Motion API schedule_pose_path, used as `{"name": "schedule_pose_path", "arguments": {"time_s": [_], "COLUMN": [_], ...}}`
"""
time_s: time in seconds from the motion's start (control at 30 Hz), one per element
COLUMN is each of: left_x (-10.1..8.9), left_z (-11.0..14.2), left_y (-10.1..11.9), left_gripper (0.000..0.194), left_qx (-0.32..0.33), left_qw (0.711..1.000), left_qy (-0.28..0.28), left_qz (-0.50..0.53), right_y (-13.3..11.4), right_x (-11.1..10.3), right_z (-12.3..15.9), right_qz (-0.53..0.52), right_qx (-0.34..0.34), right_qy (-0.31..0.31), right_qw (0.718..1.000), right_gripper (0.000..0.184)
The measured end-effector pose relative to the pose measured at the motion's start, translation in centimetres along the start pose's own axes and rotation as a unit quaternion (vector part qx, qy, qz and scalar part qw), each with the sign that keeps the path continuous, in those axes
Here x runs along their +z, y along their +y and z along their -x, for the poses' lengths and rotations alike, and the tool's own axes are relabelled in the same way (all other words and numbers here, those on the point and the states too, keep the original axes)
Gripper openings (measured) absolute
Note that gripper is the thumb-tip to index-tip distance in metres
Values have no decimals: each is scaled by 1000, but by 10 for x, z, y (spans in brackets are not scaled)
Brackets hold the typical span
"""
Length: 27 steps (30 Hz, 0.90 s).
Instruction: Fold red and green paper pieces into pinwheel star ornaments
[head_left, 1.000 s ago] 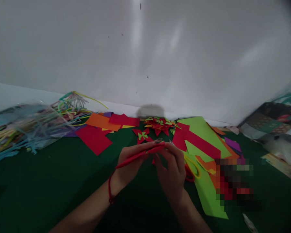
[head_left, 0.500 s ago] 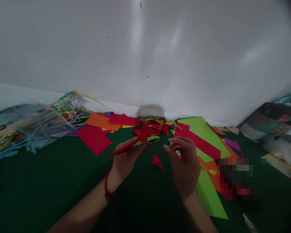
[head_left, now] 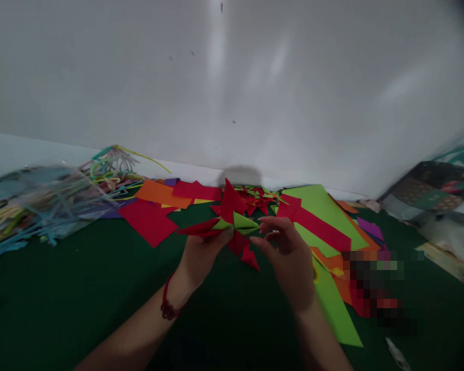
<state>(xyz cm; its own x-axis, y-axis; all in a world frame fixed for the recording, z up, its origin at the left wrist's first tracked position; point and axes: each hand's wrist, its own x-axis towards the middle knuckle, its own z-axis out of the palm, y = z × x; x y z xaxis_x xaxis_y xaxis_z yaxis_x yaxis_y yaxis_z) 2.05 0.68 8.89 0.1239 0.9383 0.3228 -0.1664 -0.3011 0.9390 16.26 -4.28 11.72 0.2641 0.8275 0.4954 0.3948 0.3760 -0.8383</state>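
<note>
My left hand (head_left: 204, 252) is closed around a layered felt flower (head_left: 232, 216). Red pointed petals stick out to the left and upward, with smaller green folded petals at the middle. At the tip of a green petal, my right hand (head_left: 290, 252) has its thumb and index finger a little apart, close to the felt; whether they touch it I cannot tell. Its other fingers curl inward, and a yellow ring (head_left: 315, 273) shows at the hand's outer edge. What the palm holds is hidden. Below the flower, a small folded red felt piece (head_left: 250, 259) lies on the green tabletop (head_left: 232, 330).
Behind the flower sits a pile of red and green cut pieces (head_left: 261, 196). Felt sheets lie left (head_left: 149, 224) and right (head_left: 332, 211). Plastic-wrapped pipe cleaners (head_left: 62, 201) fill the far left. Bags (head_left: 429, 190) stand right. A white wall (head_left: 232, 93) rises behind.
The flower has turned so its red petal points up and the green middle faces me. My right hand has moved left, close to the green petal.
</note>
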Motion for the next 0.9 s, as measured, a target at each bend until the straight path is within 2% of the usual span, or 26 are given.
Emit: {"name": "schedule_pose_path", "arguments": {"time_s": [0.1,0.27,0.37,0.47,0.57,0.6,0.67,0.73,0.77,0.83,0.9], "left_x": [0,1,4,4,-4,-10,-24,-40,-47,-59,-69], "left_z": [1,1,-1,-4,-4,-2,6,16,21,29,33], "left_y": [-4,-2,-2,-3,-6,-8,-15,-26,-34,-48,-62], "left_gripper": [22,17,18,29,52,58,66,63,54,37,30], "left_qx": [-19,-27,-47,-87,-94,-87,-103,-130,-144,-155,-152], "left_qw": [999,998,996,987,987,990,992,991,988,977,962], "left_qy": [-4,-35,-54,-82,-33,2,27,-9,-28,-42,-51], "left_qz": [41,45,61,108,127,114,62,-3,-48,-141,-222], "right_y": [1,2,3,8,22,28,43,58,66,80,93], "right_x": [0,3,2,0,1,3,10,18,20,21,16], "right_z": [0,1,-1,-3,3,7,19,32,37,44,45], "right_qz": [-17,-14,0,-4,-32,-46,-65,-71,-58,6,117], "right_qx": [37,49,48,64,119,144,202,253,265,253,186], "right_qy": [-26,9,10,2,2,-4,-42,-92,-115,-148,-95], "right_qw": [999,999,999,998,992,989,976,961,956,956,971], "right_gripper": [18,8,10,14,19,21,25,29,31,30,26]}}
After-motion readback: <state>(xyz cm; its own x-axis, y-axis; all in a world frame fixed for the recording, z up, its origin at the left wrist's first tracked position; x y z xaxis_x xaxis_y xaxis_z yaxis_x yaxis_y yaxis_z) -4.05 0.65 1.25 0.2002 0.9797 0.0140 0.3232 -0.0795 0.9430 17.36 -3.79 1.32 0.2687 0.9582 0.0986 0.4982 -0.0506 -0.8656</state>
